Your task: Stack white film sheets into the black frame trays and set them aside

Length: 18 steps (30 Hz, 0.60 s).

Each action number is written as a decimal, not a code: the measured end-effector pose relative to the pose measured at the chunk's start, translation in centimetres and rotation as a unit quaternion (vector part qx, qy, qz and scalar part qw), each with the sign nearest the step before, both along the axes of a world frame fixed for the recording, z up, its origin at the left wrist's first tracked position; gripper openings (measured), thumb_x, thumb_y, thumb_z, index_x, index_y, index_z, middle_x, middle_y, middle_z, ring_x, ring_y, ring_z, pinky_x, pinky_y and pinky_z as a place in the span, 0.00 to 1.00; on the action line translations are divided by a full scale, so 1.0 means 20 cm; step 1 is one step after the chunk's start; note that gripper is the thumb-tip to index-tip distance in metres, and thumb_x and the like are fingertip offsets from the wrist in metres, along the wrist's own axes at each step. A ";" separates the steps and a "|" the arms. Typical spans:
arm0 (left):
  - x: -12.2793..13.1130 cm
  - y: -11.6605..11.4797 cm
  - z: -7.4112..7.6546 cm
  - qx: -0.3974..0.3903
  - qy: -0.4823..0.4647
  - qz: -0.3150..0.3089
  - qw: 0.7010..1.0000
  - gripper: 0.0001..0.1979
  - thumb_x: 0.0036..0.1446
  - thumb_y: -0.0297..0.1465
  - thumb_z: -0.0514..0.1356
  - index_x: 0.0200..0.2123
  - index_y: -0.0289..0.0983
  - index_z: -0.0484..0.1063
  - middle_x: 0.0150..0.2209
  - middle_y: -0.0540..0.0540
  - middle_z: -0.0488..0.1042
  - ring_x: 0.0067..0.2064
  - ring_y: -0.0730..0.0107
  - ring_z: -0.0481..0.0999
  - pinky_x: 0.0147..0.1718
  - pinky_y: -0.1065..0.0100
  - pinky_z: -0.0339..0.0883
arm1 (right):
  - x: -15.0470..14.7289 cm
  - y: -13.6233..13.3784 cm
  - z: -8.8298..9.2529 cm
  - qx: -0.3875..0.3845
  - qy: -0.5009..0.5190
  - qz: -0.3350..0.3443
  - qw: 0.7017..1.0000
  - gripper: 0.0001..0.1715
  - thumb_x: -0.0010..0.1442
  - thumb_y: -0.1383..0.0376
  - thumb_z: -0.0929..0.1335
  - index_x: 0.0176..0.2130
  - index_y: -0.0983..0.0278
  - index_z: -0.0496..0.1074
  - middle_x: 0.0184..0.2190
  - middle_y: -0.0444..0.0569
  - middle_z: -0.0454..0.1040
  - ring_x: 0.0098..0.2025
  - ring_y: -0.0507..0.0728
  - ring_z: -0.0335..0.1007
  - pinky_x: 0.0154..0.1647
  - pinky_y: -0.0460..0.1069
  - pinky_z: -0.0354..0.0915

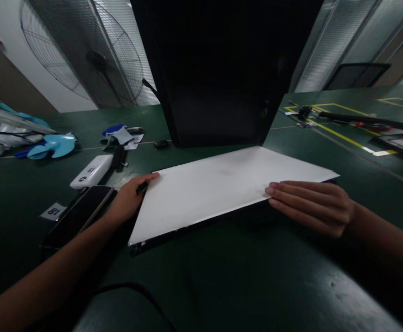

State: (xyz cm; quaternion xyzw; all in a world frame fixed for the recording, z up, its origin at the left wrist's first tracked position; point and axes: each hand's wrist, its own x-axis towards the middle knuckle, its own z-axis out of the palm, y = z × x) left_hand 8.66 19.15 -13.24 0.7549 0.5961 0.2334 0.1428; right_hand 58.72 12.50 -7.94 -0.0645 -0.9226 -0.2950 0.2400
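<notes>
A thin white rectangular panel [215, 184] with a dark layer under its near edge lies tilted at the centre, over the green table. My left hand [128, 198] grips its left edge, thumb on the top face and the other fingers mostly hidden. A small black piece [141, 186] shows by that hand; what it is I cannot make out. At the near right edge, my right hand [312, 205] has its fingers pressed together over the rim, its thumb out of sight. Directly behind the panel stands a large upright black flat screen or board [222, 74].
Left of my left hand are a phone [78, 216], a white power bank-like box [92, 171] and a paper label [53, 211]. Blue fan blades [54, 145] lie farther left. A caged fan [97, 60] stands behind. A black cable [135, 287] crosses the near table.
</notes>
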 end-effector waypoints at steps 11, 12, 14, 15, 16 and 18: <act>0.03 -0.03 -0.03 0.064 0.036 -0.103 0.992 0.29 0.63 0.45 0.57 0.65 0.44 0.74 0.67 0.45 0.73 0.69 0.47 0.70 0.72 0.42 0.57 | 0.03 0.10 -0.18 -0.028 0.114 -0.011 0.993 0.27 0.61 0.69 0.75 0.59 0.65 0.74 0.52 0.55 0.81 0.56 0.62 0.78 0.49 0.56 0.80; 0.04 -0.04 -0.02 0.059 0.040 -0.099 0.993 0.29 0.62 0.45 0.57 0.64 0.44 0.74 0.67 0.46 0.73 0.69 0.47 0.70 0.72 0.42 0.57 | 0.02 0.11 -0.20 -0.030 0.125 -0.017 0.991 0.28 0.60 0.69 0.76 0.59 0.65 0.74 0.50 0.54 0.82 0.55 0.61 0.79 0.48 0.56 0.80; 0.06 -0.05 0.00 0.051 0.045 -0.089 0.994 0.29 0.62 0.45 0.56 0.64 0.45 0.75 0.66 0.47 0.74 0.69 0.48 0.71 0.71 0.41 0.58 | 0.02 0.12 -0.21 -0.047 0.131 -0.036 0.990 0.25 0.61 0.69 0.76 0.57 0.62 0.74 0.48 0.51 0.82 0.52 0.60 0.79 0.47 0.55 0.79; 0.07 -0.06 0.01 0.048 0.044 -0.085 0.994 0.29 0.62 0.45 0.56 0.63 0.45 0.75 0.66 0.47 0.74 0.68 0.48 0.71 0.71 0.41 0.58 | 0.01 0.11 -0.20 -0.054 0.131 -0.044 0.989 0.23 0.61 0.70 0.75 0.56 0.61 0.75 0.47 0.50 0.82 0.51 0.59 0.80 0.47 0.55 0.79; 0.07 -0.06 0.01 0.047 0.040 -0.082 0.995 0.28 0.63 0.45 0.56 0.63 0.46 0.76 0.66 0.48 0.74 0.68 0.48 0.72 0.71 0.41 0.58 | 0.01 0.11 -0.19 -0.057 0.132 -0.049 0.988 0.21 0.61 0.72 0.74 0.54 0.62 0.76 0.46 0.49 0.82 0.50 0.58 0.80 0.48 0.55 0.79; 0.07 -0.06 0.01 0.043 0.027 -0.079 0.996 0.29 0.63 0.47 0.56 0.63 0.45 0.76 0.66 0.46 0.75 0.68 0.47 0.72 0.71 0.40 0.58 | 0.00 0.09 -0.13 -0.049 0.138 -0.061 0.987 0.18 0.61 0.74 0.74 0.51 0.64 0.77 0.45 0.51 0.82 0.49 0.58 0.80 0.48 0.54 0.79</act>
